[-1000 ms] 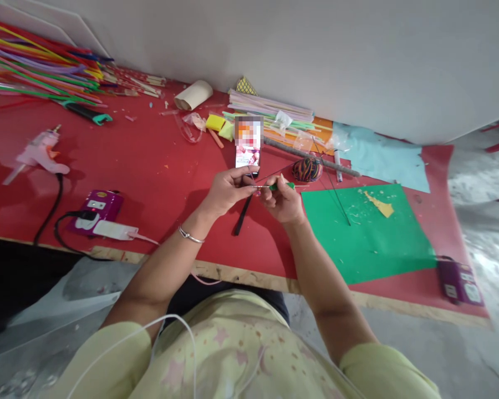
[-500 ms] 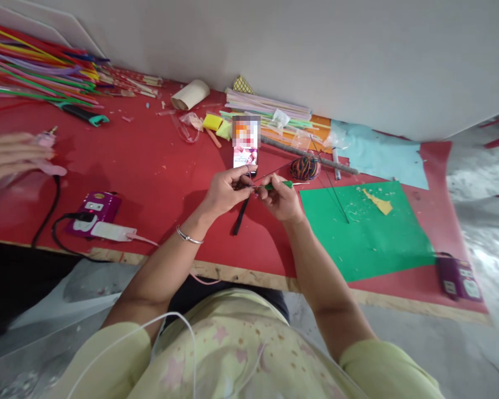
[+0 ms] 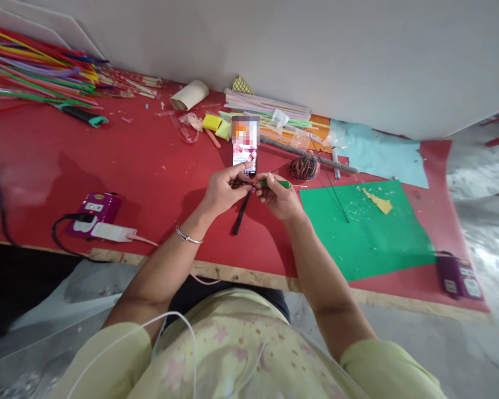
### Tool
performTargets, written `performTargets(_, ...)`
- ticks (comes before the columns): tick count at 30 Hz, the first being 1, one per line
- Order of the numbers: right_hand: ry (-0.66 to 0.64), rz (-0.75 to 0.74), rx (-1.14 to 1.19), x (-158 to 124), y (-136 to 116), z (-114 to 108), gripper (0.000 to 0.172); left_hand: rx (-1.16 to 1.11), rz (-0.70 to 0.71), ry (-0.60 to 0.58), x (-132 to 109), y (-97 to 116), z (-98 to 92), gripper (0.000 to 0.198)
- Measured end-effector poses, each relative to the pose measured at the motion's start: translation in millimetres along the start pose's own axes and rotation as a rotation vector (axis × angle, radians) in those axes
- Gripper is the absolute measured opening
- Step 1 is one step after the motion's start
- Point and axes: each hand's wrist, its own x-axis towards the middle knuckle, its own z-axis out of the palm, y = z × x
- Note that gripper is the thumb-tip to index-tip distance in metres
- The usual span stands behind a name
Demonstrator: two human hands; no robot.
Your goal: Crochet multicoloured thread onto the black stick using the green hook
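While left hand (image 3: pixel 222 193) pinches dark yarn (image 3: pixel 247 180), mostly hidden, right hand (image 3: pixel 280 198) grips green-handled tool (image 3: pixel 281 183), tip unclear.

A lit phone (image 3: pixel 244 158), a ball of multicoloured yarn (image 3: pixel 304 167) and a green sheet (image 3: pixel 370 244) rest on the red-topped table (image 3: pixel 149 158) before me. A cardboard tube (image 3: pixel 190 95) lies toward its far side; a purple socket box (image 3: pixel 107 208) sits to my left, a second socket box (image 3: pixel 456 272) to my right.

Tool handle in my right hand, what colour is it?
The handle is green, showing best in the head view.
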Motion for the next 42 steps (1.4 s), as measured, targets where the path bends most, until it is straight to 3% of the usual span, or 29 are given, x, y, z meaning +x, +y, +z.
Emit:
performTargets(11, 0.007, 0.013, 0.134, 1, 1, 0, 0.039, -0.135, -0.046, 0.02, 0, 4, 0.9, 0.05)
performTargets(42, 0.117, -0.005, 0.038, 2, -2, -4, 0.029, -0.308, -0.163, 0.028, 0, 11, 0.0, 0.041)
